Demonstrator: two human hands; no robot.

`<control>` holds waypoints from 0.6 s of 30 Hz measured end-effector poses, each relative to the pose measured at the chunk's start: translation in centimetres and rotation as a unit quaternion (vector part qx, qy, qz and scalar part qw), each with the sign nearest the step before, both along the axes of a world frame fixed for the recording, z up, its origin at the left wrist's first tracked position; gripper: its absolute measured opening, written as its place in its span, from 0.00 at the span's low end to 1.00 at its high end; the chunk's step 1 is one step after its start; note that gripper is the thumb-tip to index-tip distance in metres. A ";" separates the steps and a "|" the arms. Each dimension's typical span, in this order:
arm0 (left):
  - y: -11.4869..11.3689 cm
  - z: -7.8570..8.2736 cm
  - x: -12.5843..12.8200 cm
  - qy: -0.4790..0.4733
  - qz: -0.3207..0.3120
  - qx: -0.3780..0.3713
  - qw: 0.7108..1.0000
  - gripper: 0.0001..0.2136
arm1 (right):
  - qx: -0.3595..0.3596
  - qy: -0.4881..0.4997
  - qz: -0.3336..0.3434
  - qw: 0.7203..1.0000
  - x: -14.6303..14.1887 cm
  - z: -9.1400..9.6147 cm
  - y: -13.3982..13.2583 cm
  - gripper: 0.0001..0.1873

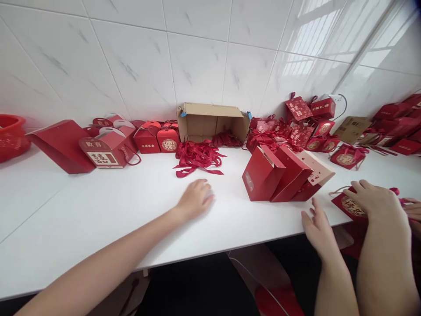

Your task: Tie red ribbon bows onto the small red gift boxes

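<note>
My left hand [194,200] rests low over the white table, fingers loosely bent and apart, with nothing in it. Just beyond it lies a tangled pile of dark red ribbons [199,156]. My right hand [317,226] hangs at the table's front edge, thumb and fingers spread, holding nothing. Nearest to it stands a row of red gift bags: a plain one [261,175] with a small clear window, a second [289,175] leaning on it, and one with a pale printed flap [317,166].
A cardboard box [213,109] lies open against the tiled wall. Red gift boxes [107,151] and a tall red bag [66,145] stand left, beside a red basket [11,136]. More finished boxes [299,134] crowd the right. A co-worker's hand [375,199] touches a red box [351,206].
</note>
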State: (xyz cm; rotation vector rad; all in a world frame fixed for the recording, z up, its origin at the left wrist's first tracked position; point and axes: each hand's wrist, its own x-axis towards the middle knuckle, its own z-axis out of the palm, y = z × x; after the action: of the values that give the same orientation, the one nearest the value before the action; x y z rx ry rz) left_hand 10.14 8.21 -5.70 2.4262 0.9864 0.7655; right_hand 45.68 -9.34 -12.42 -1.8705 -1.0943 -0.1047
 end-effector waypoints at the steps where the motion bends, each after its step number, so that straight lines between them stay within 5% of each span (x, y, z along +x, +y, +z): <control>1: 1.1 0.2 -2.1 0.003 0.020 0.010 1.000 0.10 | -0.009 0.012 0.006 1.000 -1.0 0.3 -1.0 0.27; 5: 5.5 0.1 -8.1 0.031 0.094 0.050 0.994 0.11 | -0.028 0.058 0.061 0.996 -5.8 4.1 -3.5 0.18; 9: 7.1 -1.3 -9.3 0.027 0.134 0.020 0.990 0.12 | 0.000 0.050 0.201 0.978 -11.7 9.4 -2.1 0.13; 14: 5.9 -1.2 -8.9 -0.010 0.128 0.025 0.991 0.08 | -0.050 0.004 0.468 0.882 -19.5 12.4 5.7 0.12; 18: 4.8 0.0 -8.9 -0.079 0.169 0.025 0.982 0.08 | -0.128 0.128 0.448 0.875 -24.5 11.7 13.4 0.11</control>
State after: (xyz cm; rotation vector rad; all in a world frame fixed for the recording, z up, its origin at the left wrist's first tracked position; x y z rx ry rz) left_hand 1.29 13.00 -5.75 2.2230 1.3459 1.0903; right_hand 21.21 4.11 -0.72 -1.3557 -1.7241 0.8310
